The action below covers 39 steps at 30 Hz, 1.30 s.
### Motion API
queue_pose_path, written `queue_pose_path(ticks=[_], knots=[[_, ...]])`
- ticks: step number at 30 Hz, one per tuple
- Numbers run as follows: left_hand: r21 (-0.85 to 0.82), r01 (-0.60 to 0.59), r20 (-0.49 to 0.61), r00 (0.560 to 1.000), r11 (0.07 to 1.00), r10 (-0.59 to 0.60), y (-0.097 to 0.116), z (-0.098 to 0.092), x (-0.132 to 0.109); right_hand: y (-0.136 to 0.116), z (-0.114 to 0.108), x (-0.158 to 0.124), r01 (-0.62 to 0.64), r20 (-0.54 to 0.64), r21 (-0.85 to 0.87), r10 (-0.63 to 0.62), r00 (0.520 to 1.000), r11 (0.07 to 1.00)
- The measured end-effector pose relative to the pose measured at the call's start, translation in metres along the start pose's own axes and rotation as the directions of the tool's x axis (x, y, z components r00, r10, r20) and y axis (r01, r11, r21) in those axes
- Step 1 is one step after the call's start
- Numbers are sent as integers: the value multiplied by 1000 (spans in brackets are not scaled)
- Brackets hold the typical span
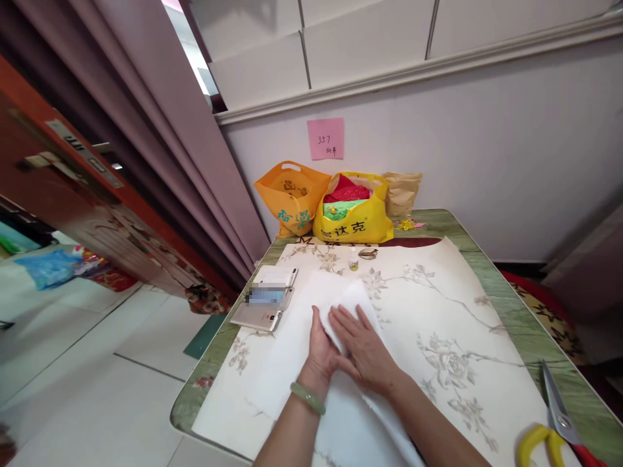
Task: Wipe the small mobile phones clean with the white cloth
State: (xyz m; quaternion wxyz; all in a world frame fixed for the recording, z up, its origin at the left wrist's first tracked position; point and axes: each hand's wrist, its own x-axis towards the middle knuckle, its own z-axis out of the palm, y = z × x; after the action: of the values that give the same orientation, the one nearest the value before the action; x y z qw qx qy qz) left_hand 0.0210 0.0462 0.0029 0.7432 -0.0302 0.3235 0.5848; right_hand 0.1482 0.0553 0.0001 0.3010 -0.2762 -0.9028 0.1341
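A thin white sheet (292, 363) lies over the flowered covering, with part of it folded up under my hands; I cannot tell if it is paper or cloth. My left hand (322, 347), wearing a pale green bangle (307, 398), is turned on its side against the fold. Its thumb stands out straight, while its other fingers are mostly hidden by the sheet and my right hand. Across the fold rests my right hand (363, 347), palm down, fingers stretched out flat and pressing on the sheet. The hands touch near the wrists.
Left on the table are phones (257, 318). A small bottle (354, 261) and dark cord (368, 253) lie ahead. Behind stand an orange bag (294, 194), a stuffed yellow bag (357, 224) and a brown pouch (403, 191). Scissors (559, 418) lie at right.
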Motion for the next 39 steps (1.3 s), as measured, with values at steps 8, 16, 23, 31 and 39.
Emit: queue_pose_path(ticks=[8, 16, 23, 31, 39], knots=[[-27, -65, 46, 997, 998, 66, 0, 3, 2, 19, 4, -5, -69, -167, 111, 87, 982, 991], [19, -70, 78, 995, 997, 68, 2, -2, 2, 28, 10, -8, -264, -390, -27, 233, 891, 964], [-23, -53, 105, 993, 998, 55, 0, -4, 5, 12, 10, -6, -188, -306, -31, 170, 937, 982], [-63, 67, 227, 973, 996, -51, 1, -12, -1, -4, -2, -6, 89, -261, 303, -7, 965, 949], [-102, -76, 156, 983, 992, 91, 2, -9, 8, -7, 18, -3, -121, -306, 19, 121, 945, 993]])
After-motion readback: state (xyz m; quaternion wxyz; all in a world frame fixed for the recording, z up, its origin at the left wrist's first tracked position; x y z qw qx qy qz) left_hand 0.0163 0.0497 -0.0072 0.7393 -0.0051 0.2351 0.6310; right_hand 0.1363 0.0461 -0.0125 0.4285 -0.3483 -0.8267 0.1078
